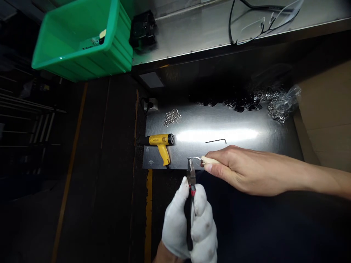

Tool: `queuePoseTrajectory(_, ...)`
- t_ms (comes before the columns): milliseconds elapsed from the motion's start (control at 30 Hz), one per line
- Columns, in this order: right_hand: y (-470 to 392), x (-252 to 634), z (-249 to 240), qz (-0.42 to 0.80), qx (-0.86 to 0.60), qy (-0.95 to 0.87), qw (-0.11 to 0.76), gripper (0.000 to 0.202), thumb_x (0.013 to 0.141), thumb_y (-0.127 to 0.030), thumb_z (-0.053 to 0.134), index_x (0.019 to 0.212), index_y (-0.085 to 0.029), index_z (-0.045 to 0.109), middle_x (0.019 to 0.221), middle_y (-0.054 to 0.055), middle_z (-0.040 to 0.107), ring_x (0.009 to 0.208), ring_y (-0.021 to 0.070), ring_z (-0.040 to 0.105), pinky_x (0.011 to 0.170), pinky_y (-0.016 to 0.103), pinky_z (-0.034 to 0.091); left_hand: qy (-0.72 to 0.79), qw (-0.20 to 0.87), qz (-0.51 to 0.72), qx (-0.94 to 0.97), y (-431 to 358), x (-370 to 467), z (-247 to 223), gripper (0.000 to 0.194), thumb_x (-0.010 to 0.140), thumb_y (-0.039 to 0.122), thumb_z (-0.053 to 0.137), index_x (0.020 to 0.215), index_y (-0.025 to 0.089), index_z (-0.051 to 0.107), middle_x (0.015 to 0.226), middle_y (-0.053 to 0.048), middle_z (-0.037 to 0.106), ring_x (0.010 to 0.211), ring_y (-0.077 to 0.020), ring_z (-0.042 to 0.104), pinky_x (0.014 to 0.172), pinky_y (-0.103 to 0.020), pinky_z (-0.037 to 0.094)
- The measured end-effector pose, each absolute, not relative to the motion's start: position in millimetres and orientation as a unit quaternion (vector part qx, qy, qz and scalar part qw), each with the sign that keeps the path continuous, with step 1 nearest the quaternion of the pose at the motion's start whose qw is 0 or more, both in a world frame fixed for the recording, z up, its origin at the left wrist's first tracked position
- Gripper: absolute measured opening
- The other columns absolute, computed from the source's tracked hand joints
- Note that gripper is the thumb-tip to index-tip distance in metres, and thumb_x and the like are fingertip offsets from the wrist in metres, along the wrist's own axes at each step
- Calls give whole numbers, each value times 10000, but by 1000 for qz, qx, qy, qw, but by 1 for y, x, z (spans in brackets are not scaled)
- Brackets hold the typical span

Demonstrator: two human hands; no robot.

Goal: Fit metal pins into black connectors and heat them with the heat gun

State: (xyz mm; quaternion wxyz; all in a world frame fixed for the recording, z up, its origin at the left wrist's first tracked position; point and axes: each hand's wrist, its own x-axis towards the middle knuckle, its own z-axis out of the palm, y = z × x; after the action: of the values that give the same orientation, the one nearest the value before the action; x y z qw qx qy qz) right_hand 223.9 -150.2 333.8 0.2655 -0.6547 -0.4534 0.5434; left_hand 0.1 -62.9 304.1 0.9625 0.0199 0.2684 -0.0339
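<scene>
My left hand (192, 223), in a white glove, is closed around the dark handles of a pair of pliers (192, 177). A small shiny metal piece (191, 162) sits at the jaws, which point away from me. Coming in from the right, my bare right hand (238, 168) grips a cream-handled tool (210, 160) between thumb and fingers. Its thin metal tip reaches left to the small metal piece and appears to touch it. A hex key (216, 141) lies on the metal table (186, 146) just beyond my right hand.
A yellow heat gun (160, 140) lies at the table's left end. Small silvery parts (172, 117) are spread behind it. Black parts (241, 104) and a plastic bag of metal rings (282, 106) lie farther back. A green bin (120, 47) and eyeglasses (263, 27) are on the upper shelf.
</scene>
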Motion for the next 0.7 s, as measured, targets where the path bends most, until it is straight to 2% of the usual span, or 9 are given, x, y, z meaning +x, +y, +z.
queuePoseTrajectory(300,-144,224,334,550,-653,-447,268,397,1074,-526,408,802,-240,453,696,-41,511,571,136,421,513,318,361,229,972,-57,-24,-60,2,300,547,1065,613,232,778,208,461,484,75,429,272,-48,238,334,-170,384)
queuePoseTrajectory(533,-144,229,323,612,-593,-395,344,406,1067,-513,448,791,-220,498,719,-40,422,610,128,358,564,305,350,233,967,-64,-75,-50,8,302,547,1075,575,254,791,203,536,477,84,410,267,-41,180,333,-188,418)
queuePoseTrajectory(633,-142,231,319,658,-553,-349,374,368,1065,-511,457,920,-208,608,751,-34,468,630,131,411,557,287,397,172,976,-62,-122,-47,7,293,545,1096,489,198,784,219,554,412,119,323,194,-49,95,278,-197,376)
queuePoseTrajectory(700,-140,231,317,676,-542,-316,387,395,1059,-535,460,936,-195,620,788,-17,533,669,140,495,602,298,476,190,979,-44,-52,-48,4,283,504,1090,483,260,761,231,545,362,139,269,163,-55,37,250,-196,326)
